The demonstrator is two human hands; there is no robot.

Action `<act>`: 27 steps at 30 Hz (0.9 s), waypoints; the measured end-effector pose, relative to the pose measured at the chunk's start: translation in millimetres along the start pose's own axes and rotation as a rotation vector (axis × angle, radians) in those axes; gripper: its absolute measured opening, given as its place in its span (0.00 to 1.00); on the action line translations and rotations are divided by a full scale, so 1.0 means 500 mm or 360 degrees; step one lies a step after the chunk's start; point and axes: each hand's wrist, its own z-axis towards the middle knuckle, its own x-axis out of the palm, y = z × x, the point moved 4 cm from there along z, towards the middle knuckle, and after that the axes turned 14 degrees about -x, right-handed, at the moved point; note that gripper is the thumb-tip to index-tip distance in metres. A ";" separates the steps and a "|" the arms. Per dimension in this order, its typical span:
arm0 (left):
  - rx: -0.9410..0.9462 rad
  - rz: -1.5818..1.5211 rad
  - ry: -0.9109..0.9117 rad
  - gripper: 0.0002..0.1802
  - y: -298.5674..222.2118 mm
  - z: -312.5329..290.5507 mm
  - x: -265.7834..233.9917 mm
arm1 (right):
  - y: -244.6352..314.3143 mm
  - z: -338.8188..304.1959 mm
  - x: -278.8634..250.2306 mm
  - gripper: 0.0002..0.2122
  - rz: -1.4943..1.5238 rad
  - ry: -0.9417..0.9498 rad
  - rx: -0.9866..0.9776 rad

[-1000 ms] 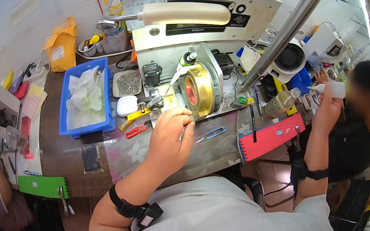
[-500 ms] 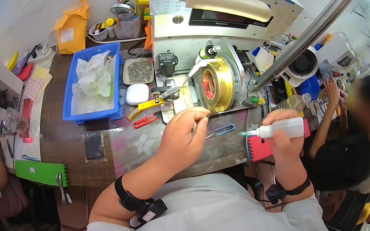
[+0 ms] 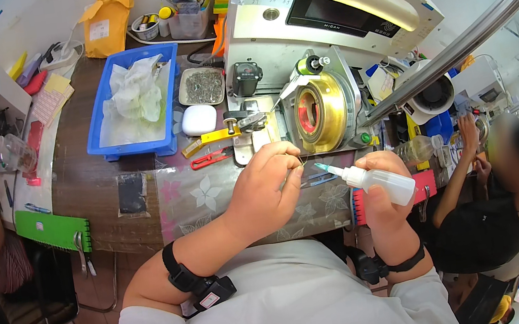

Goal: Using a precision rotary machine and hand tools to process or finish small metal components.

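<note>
Thumb and fingertips of my left hand (image 3: 267, 188) are pinched together on a thin, wire-like piece (image 3: 303, 159), too small to make out fully. My right hand (image 3: 381, 214) grips a translucent white squeeze bottle (image 3: 389, 187) with a fine green needle tip (image 3: 325, 167). The bottle lies tilted, its tip pointing up and left, a short gap from my left fingertips. Beneath the tip, a blue tool like tweezers (image 3: 320, 179) rests on the table, partly hidden. Just beyond my hands stands a machine with a gold wheel (image 3: 341, 113) and red hub.
Left of the machine are a blue tray (image 3: 94, 136) with crumpled white paper, a dish of small metal pieces (image 3: 202, 87), a white case (image 3: 199, 119) and red snips (image 3: 210, 159). A metal pole (image 3: 445, 54) slants at right. Co-workers sit left and right.
My right hand has moved left, bringing the bottle's tip close to my left fingertips. The bottle has turned from nearly level to tilted. My left hand keeps its pinch; the view has shifted slightly.
</note>
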 end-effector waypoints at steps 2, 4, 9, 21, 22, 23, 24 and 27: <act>-0.0002 0.0003 0.0005 0.05 0.000 0.000 0.000 | -0.003 -0.007 0.004 0.15 0.0080 -0.0076 0.0065; -0.0004 0.0005 0.0011 0.05 0.001 0.000 0.001 | -0.006 -0.011 0.005 0.15 0.0159 -0.0151 0.0130; -0.0018 -0.0012 0.0021 0.05 0.002 -0.001 0.002 | -0.006 -0.013 0.009 0.15 0.0142 -0.0115 0.0098; -0.0045 -0.0023 0.0026 0.04 0.002 -0.002 0.004 | -0.013 -0.025 0.004 0.16 0.0161 -0.0173 0.0125; -0.0043 -0.0025 0.0028 0.04 0.002 -0.002 0.005 | -0.011 -0.025 0.002 0.16 0.0158 -0.0175 0.0125; -0.0032 -0.0018 0.0023 0.04 0.002 -0.002 0.005 | -0.008 -0.026 -0.001 0.16 0.0186 -0.0209 0.0136; -0.0018 -0.0016 0.0022 0.04 0.001 0.000 0.007 | -0.006 -0.028 -0.005 0.17 0.0207 -0.0245 0.0146; -0.0069 0.0015 0.0041 0.04 0.004 -0.002 0.006 | 0.007 -0.035 -0.020 0.18 0.0156 -0.0224 0.0109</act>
